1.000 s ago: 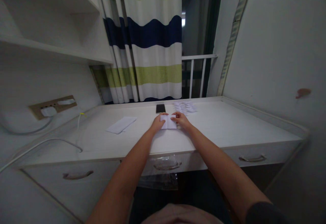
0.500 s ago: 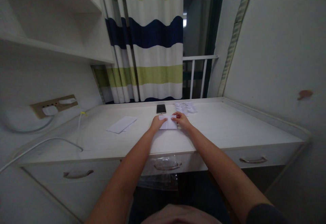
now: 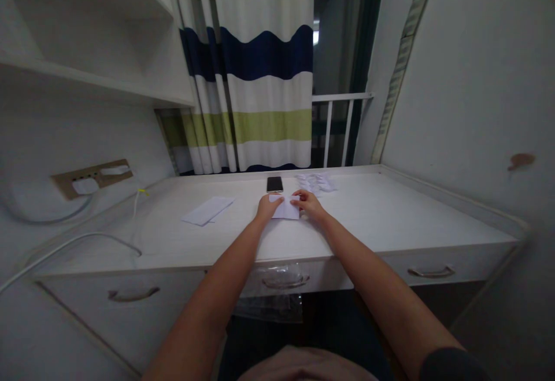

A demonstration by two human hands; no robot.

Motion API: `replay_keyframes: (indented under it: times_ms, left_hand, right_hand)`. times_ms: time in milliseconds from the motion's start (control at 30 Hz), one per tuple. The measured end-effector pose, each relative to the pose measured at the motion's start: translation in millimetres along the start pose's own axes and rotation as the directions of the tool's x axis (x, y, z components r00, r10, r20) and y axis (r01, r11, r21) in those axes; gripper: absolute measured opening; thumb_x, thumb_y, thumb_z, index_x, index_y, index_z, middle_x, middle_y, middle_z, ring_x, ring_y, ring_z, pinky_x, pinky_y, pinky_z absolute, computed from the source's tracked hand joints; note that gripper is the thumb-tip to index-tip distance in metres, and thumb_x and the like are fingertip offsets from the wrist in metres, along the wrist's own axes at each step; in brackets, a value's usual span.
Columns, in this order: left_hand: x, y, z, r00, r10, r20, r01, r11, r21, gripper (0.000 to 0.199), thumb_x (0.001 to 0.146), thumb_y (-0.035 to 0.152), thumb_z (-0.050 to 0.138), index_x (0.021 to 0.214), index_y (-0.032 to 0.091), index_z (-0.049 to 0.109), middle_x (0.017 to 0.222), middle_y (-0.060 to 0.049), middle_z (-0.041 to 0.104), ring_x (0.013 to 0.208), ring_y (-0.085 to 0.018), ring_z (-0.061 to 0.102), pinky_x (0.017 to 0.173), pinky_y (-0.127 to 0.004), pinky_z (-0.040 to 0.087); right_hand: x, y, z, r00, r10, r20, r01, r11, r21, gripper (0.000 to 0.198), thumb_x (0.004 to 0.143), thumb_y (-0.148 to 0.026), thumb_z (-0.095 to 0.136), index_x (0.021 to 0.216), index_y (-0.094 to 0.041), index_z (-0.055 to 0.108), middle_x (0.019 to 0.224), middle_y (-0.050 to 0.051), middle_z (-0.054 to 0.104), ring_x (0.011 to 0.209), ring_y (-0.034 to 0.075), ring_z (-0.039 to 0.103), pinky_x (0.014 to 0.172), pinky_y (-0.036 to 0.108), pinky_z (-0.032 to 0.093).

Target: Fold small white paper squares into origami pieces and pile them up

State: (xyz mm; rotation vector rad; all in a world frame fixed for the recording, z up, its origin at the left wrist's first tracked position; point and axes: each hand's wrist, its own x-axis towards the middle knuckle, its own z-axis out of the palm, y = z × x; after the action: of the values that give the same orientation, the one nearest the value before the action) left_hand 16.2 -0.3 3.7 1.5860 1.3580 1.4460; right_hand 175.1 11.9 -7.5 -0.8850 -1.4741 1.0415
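A small white sheet of paper (image 3: 285,210), with a faint crease down its middle, is held between both hands just above the desk's front half. My left hand (image 3: 267,206) grips its left side, thumb on top and fingers behind. On the right side, my right hand (image 3: 309,203) pinches the paper's upper edge between thumb and fingers. Beyond the hands, a dark phone (image 3: 274,184) lies flat. Several folded white paper pieces (image 3: 315,182) are grouped just behind my right hand. Flat white sheets (image 3: 208,210) rest to the left.
The white desk (image 3: 416,213) has a raised rim and drawers with metal handles (image 3: 431,273). Clear plastic (image 3: 281,274) hangs at the middle drawer. A white cable (image 3: 99,235) runs over the left side from near a wall socket (image 3: 92,178). A shelf (image 3: 95,86) overhangs the left.
Both hands keep their hold on the paper, which has shifted very slightly to the left. The view has tilted a little; the other things stay put.
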Motion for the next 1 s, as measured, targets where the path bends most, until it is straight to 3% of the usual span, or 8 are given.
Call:
replay_keyframes:
  times_ms: [733,1000]
  left_hand:
    - [-5.9,2.8,2.0,0.988,0.066,-0.138,-0.054,0.994,0.092,0.018,0.069,0.028,0.063,0.080,0.015,0.069,0.083,-0.008,0.070,0.080,-0.019,0.063,0.074,-0.027,0.045]
    - [-2.2,-1.2,3.5,0.993,0.043,-0.111,-0.035,0.997,0.072,0.018,0.068,0.025,0.065,0.079,0.012,0.070,0.085,-0.011,0.070,0.081,-0.020,0.063,0.074,-0.027,0.045]
  right_hand:
    - [-0.1,-0.7,3.6,0.999,-0.017,-0.036,0.017,1.000,-0.012,0.035,0.045,-0.037,0.076,0.069,-0.018,0.057,0.054,-0.003,0.052,0.049,0.009,0.047,0.041,0.021,0.037]
    - [1.8,2.5,0.4,0.990,-0.131,-0.046,0.121,0.977,-0.173,0.034,0.054,-0.043,0.068,0.070,-0.014,0.065,0.053,-0.001,0.055,0.051,0.012,0.046,0.047,0.024,0.035]
